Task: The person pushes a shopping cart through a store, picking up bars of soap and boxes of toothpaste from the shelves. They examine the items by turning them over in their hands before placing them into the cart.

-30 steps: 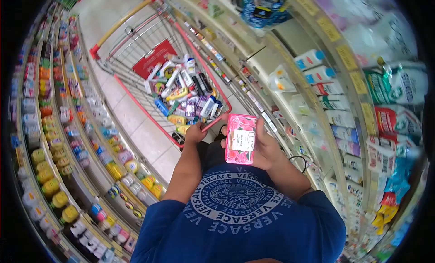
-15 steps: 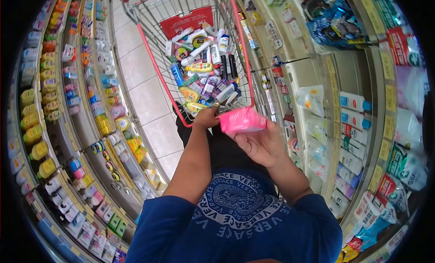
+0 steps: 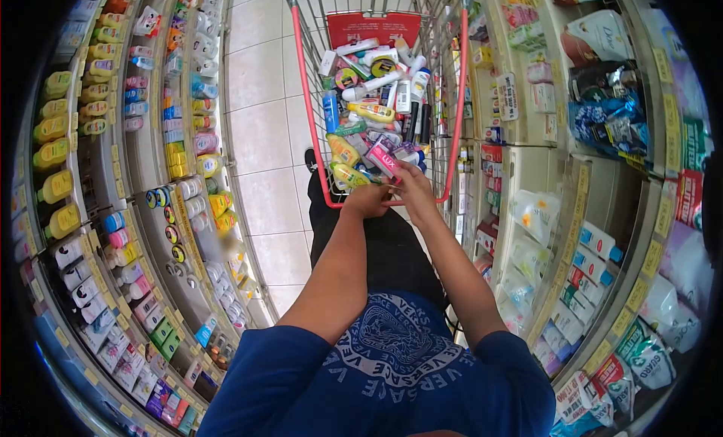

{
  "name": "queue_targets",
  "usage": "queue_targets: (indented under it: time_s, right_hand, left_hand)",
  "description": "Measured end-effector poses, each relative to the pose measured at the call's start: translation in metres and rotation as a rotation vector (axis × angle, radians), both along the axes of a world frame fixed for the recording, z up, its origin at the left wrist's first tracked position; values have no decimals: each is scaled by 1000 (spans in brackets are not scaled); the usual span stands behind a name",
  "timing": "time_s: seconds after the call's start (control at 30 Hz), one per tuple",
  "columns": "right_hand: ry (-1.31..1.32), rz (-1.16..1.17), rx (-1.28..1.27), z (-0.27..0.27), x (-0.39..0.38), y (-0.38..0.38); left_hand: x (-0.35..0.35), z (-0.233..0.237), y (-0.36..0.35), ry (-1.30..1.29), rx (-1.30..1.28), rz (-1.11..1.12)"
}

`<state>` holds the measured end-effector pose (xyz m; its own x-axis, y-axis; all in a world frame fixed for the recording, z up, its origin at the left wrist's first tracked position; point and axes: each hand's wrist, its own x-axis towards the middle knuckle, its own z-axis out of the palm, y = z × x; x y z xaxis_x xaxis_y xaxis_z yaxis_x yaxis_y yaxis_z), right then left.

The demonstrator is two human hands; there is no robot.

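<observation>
My right hand holds a pink Lux soap pack over the near end of the shopping cart, its fingers closed on the pack's lower end. Close beside it, my left hand is closed on the red cart handle; its fingertips are partly hidden. Under and beyond the pack lies a heap of toiletries in the cart. Among them are a yellow bottle, a blue bottle, a white tube and dark slim bottles.
Shelves of bottles and jars line the left side. On the right, shelves hold bagged packs, white bottles with blue caps and a dark blue bag. Pale floor tiles run left of the cart.
My right hand has carried the pink soap pack forward and left, from beside the handle to over the cart. The view has shifted, so the cart appears further right. My left hand stays at the handle.
</observation>
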<state>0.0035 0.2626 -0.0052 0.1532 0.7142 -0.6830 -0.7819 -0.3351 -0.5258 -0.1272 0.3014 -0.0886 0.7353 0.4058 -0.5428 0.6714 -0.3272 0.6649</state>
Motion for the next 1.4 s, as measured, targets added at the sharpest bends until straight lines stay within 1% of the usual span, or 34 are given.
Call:
queue_targets:
  time_s: [0.07,0.1,0.17,0.23,0.33,0.37,0.43,0.47,0.5,0.57,0.6,0.63,0.67,0.7,0.73,0.77,0.8,0.87,0.93,0.97,1.03,1.07,1.1,1.17,1.23,1.27,1.3,1.33,1.37,1.4]
  right_hand:
    - [-310,102,-194,-44,0,5]
    - [-309,106,-196,-56,-1,10]
    - [-416,106,-265,-78,-4,19]
    - [-405,82,-222,-99,-7,28]
    - [-963,138,-208,-137,-10,43]
    - [-963,139,-209,-134,-11,48]
    - [-1373,79,-19,-121,-15,62]
    - [-1296,112,-48,-122,-15,64]
    - [-1297,107,-50,-125,-14,65]
    - [-1328,261,-17,-132,-11,61]
    - [-1385,297,19,-138,-11,59]
    - [-1457,353,66,-144,-10,55]
    - [-1446,388,55,-143,-10,50]
    - [-1409,410,49,-142,-10,43]
    - [-1467,389,40,-136,-10,35]
    - [-1459,391,44,-138,-6,25]
    - [-1445,410,19,-127,0,16]
    - [-1437,422,-14,-114,7,-1]
    - [-1277,404,-86,-112,20,-25]
    - [-1285,404,-99,-104,27,-34]
    - [-1139,587,-47,-82,35,-46]
    - [-1320,611,10,-74,39,-53]
    - [-1317,614,5,-72,41,-61]
    - [-1460,268,169,-69,46,-78]
    - [-1748,179,230,-63,58,-102]
    - [-1761,67,136,-69,64,-110]
    - [-1770,-45,42,-79,69,-119]
    - [-1766,-30,41,-89,77,-128]
    - [-1693,-47,-204,-99,87,-135]
    - [-1608,-62,-447,-111,96,-143]
  left_hand:
    - [-2,-4,-1,-12,6,-10]
    - [-1,-4,0,-11,3,-7]
    - [1,-5,0,39,12,-33]
    - [1,-1,1,46,-8,-22]
    - [-1,-8,2,21,-27,-21]
    - [-1,-12,0,-9,-32,-21]
    - [0,-7,3,5,-38,-38]
    - [0,-6,3,20,-44,-59]
    - [0,-6,4,19,-42,-63]
    - [1,-5,2,51,-11,-61]
    - [0,-7,1,39,-16,-81]
    - [-1,-9,0,16,-27,-47]
    - [1,-12,-1,-16,-46,-21]
    - [1,-13,0,-13,-91,-27]
    - [4,-2,1,40,-60,-26]
    - [4,-4,0,48,-24,-40]
    - [3,-8,-1,32,26,-57]
    - [0,-10,-1,47,22,-65]
    - [4,-7,0,55,12,-65]
    - [4,-4,1,49,13,-54]
    - [5,-2,-1,48,9,-46]
    - [4,-2,-2,15,31,-20]
    - [4,-4,-2,-18,52,9]
    - [2,-7,-3,-50,66,15]
    - [3,-3,-2,-29,70,21]
    - [3,-2,-2,-25,61,29]
    - [3,-2,-1,22,73,-8]
    - [4,-3,-1,68,82,-46]
    - [3,-7,-1,72,70,-38]
    - [1,-11,-2,8,85,-20]
